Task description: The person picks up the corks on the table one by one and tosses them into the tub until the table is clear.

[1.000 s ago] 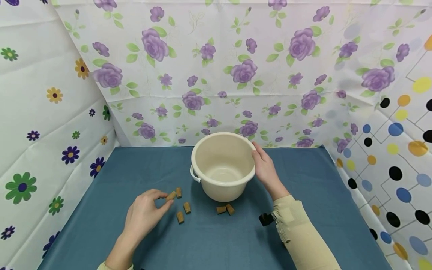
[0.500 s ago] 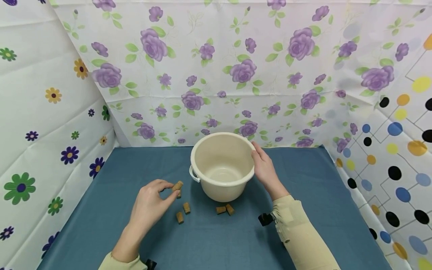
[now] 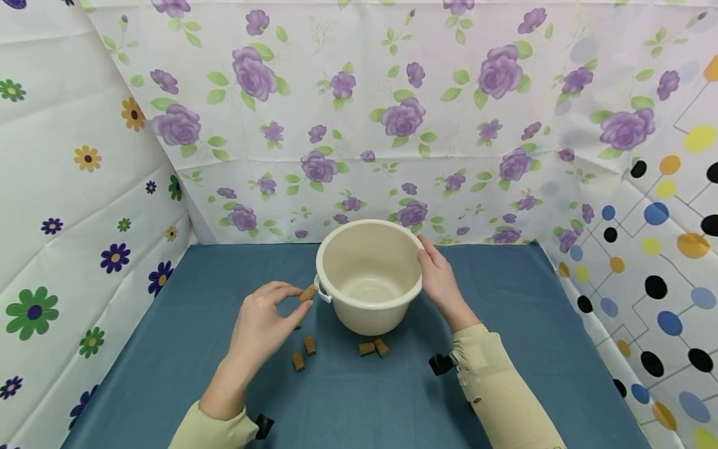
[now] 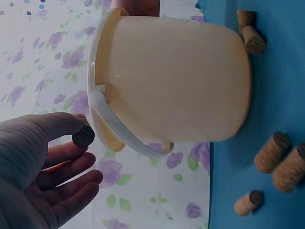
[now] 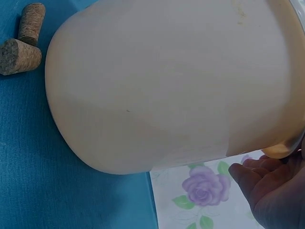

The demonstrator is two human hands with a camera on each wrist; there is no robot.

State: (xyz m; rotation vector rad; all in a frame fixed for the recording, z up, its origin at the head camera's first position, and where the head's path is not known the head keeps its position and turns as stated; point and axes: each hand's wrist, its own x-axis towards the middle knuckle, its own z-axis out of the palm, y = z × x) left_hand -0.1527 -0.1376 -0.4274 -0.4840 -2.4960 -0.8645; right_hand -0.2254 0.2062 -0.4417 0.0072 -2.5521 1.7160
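A cork (image 3: 308, 293) is pinched between the thumb and index finger of my left hand (image 3: 260, 321), close to the left rim of a cream bucket (image 3: 370, 318). In the left wrist view the cork (image 4: 83, 136) shows end-on, with the other fingers (image 4: 71, 167) loosely spread below it. My right hand (image 3: 443, 284) holds the bucket's right rim; in the right wrist view that hand (image 5: 276, 188) is at the rim beside the bucket wall (image 5: 167, 86). The bucket's inside shows only its bare bottom. A white handle (image 3: 322, 292) hangs at its left side.
Two corks (image 3: 310, 345) (image 3: 298, 361) lie on the blue cloth (image 3: 359, 405) left of the bucket, a third partly hidden behind the left hand. Another pair of corks (image 3: 367, 348) (image 3: 382, 347) lies before it. Flowered sheeting (image 3: 364, 125) stands behind.
My left hand has lifted the cork off the cloth and carried it up and right to the bucket's rim. The right hand stays at the bucket.
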